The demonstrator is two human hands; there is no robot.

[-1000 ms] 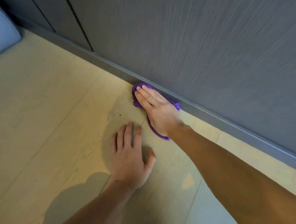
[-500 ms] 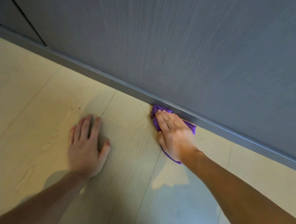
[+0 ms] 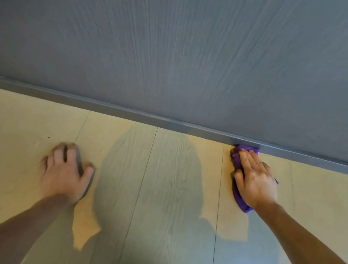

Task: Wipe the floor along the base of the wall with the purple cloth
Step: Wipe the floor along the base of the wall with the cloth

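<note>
The purple cloth (image 3: 237, 162) lies bunched on the pale wood floor (image 3: 181, 175), its far end touching the grey skirting strip (image 3: 169, 122) at the foot of the wall. My right hand (image 3: 256, 180) presses flat on top of the cloth, fingers pointing at the wall, covering most of it. My left hand (image 3: 66, 171) rests on the bare floor well to the left, fingers slightly curled and blurred, holding nothing.
The dark grey wood-grain wall (image 3: 198, 49) fills the upper half of the view. My shadow falls on the floor planks between my arms. A small dark speck (image 3: 49, 137) lies on the floor left of my left hand.
My right hand has slid the cloth to the right along the skirting. My left hand has shifted on the floor too, and my hands are now far apart.
</note>
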